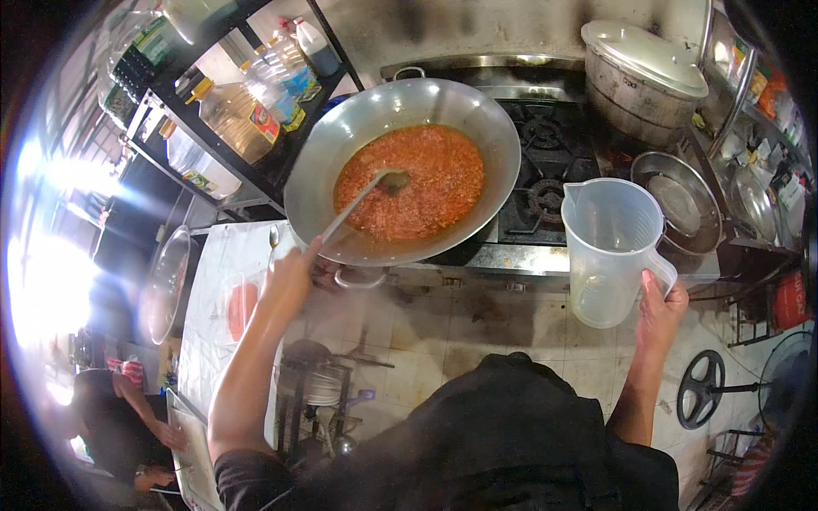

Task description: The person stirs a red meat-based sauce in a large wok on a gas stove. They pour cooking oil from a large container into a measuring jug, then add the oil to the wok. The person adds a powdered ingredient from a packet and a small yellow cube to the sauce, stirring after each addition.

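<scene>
A wide metal wok (pixel 315 162) sits on the stove, holding a chunky orange-red sauce (pixel 434 179). My left hand (pixel 290 277) is closed round the handle of a ladle (pixel 351 207), whose head is partly sunk in the sauce. At the right, my right hand (pixel 660 307) grips the handle of a translucent plastic measuring jug (pixel 596 264), held upright in front of the stove. The jug looks empty or nearly so.
Black gas burners (pixel 545 162) lie right of the wok. Behind them stands a large lidded pot (pixel 639 85), with a metal strainer (pixel 682 200) nearby. Oil bottles (pixel 234 119) fill a shelf at left. A white table (pixel 217 272) holds a spoon (pixel 273 238). Another person (pixel 111 426) is at lower left.
</scene>
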